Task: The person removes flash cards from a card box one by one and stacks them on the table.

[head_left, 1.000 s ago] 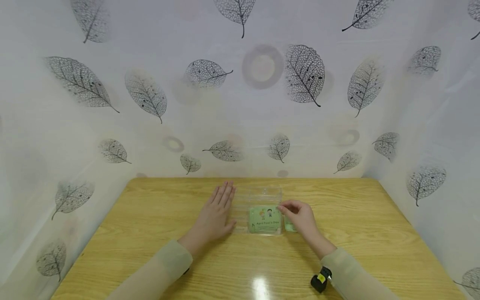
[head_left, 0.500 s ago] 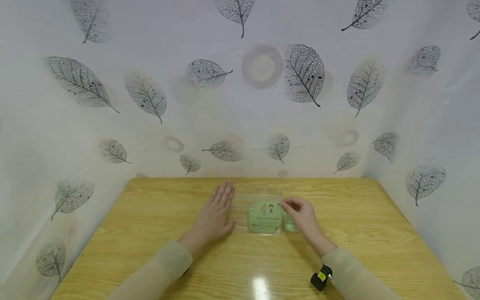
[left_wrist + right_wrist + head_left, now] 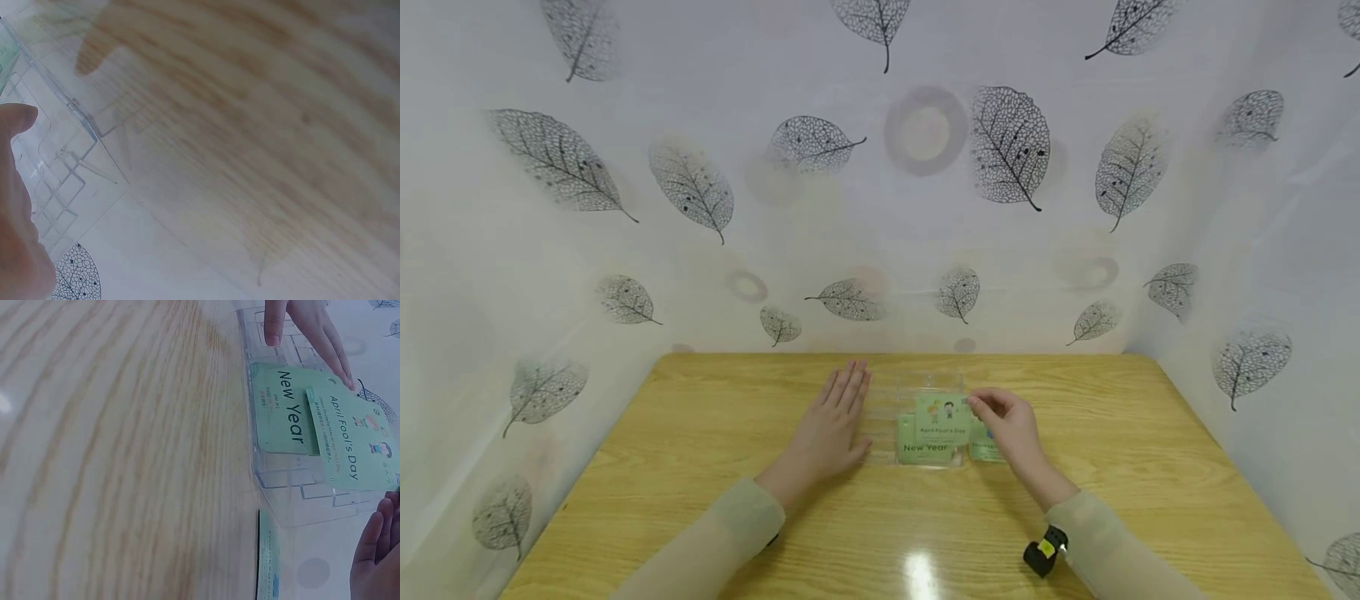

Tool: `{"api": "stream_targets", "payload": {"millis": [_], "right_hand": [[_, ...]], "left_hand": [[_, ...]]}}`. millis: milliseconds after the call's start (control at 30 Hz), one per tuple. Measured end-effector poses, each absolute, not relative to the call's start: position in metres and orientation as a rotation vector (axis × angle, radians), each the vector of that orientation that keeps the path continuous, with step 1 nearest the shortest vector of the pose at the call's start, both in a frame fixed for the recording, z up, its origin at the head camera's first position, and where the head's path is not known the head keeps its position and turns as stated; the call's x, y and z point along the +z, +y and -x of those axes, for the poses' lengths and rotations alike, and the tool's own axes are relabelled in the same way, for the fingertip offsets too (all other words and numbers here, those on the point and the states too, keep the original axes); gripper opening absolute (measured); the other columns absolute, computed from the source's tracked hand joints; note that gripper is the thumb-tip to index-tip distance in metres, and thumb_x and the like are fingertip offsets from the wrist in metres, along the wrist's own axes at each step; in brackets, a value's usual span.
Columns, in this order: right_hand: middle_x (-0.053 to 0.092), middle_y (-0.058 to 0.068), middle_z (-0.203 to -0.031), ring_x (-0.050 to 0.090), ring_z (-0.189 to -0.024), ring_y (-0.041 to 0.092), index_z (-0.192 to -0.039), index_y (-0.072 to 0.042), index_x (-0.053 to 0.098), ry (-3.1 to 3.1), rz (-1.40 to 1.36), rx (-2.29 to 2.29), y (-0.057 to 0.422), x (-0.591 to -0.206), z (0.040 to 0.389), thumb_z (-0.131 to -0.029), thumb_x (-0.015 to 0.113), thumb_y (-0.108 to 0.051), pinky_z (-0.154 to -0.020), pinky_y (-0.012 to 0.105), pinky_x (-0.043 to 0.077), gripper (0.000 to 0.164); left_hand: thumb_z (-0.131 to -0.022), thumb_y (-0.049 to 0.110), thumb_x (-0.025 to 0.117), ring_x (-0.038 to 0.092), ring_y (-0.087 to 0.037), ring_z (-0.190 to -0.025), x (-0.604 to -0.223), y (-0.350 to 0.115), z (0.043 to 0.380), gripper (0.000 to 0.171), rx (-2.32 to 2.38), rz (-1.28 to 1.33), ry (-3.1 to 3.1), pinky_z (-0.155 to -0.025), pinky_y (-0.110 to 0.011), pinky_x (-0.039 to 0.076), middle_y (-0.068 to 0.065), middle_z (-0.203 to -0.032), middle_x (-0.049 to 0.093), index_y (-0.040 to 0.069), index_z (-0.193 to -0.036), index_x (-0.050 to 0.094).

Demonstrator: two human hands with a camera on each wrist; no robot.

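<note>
My right hand (image 3: 1011,433) pinches the upper right corner of a green flashcard (image 3: 942,418) printed "April Fool's Day". This card is raised and overlaps a green "New Year" flashcard (image 3: 284,409), which lies in a clear plastic compartment box (image 3: 265,475). To the right of the box lies another green card (image 3: 987,448), partly hidden by my right hand; its lettering looks like "Thanksgiving". With straight fingers, my left hand (image 3: 827,433) rests at the box's left side. In the left wrist view its thumb (image 3: 19,119) shows over the box's transparent dividers.
A wood-grain table (image 3: 700,467) carries everything. White cloth printed with dark leaves (image 3: 1011,150) rises behind it and at both sides. A black device (image 3: 1041,554) with a yellow mark is strapped at the right wrist.
The right hand has lifted the "April Fool's Day" card up and to the right from the box, uncovering the "New Year" card. The left hand has stayed in place.
</note>
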State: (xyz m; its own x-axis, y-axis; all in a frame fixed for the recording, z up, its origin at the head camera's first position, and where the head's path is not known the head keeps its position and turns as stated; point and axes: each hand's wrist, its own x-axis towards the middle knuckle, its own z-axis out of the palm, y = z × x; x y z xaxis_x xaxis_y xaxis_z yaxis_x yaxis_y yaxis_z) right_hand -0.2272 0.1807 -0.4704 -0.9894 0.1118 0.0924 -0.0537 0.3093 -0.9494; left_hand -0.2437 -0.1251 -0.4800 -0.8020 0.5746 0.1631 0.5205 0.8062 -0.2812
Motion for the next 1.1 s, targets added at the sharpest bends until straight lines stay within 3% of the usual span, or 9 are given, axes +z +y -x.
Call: {"api": "stream_targets", "payload": {"millis": [300, 500, 1100], "right_hand": [[0.077, 0.012, -0.105, 0.065, -0.084, -0.002, -0.117, 0.006, 0.074, -2.417, 0.062, 1.773, 0.185, -0.467, 0.228, -0.106, 0.066, -0.014, -0.077, 0.016, 0.058, 0.024], [0.076, 0.007, -0.101, 0.063, -0.083, 0.000, -0.118, 0.004, 0.075, -2.427, 0.092, 1.761, 0.189, -0.464, 0.227, -0.106, 0.067, -0.017, -0.075, 0.021, 0.060, 0.025], [0.071, -0.007, -0.090, 0.063, -0.082, 0.002, -0.122, 0.006, 0.072, -2.396, 0.066, 1.781, 0.199, -0.465, 0.226, -0.107, 0.066, -0.019, -0.078, 0.022, 0.059, 0.030]], "left_hand": [[-0.100, 0.062, 0.057, 0.014, -0.037, -0.167, -0.481, -0.125, 0.244, 0.103, 0.324, 0.848, -2.754, -0.137, -0.046, 0.016, -0.022, -0.178, 0.009, -0.004, -0.168, 0.017], [-0.099, 0.062, 0.058, 0.016, -0.037, -0.166, -0.481, -0.125, 0.244, 0.103, 0.344, 0.844, -2.736, -0.137, -0.046, 0.016, -0.022, -0.178, 0.009, -0.004, -0.168, 0.017], [-0.099, 0.062, 0.056, 0.013, -0.036, -0.167, -0.484, -0.127, 0.246, 0.103, 0.358, 0.835, -2.728, -0.137, -0.046, 0.015, -0.022, -0.178, 0.011, -0.003, -0.168, 0.015]]}}
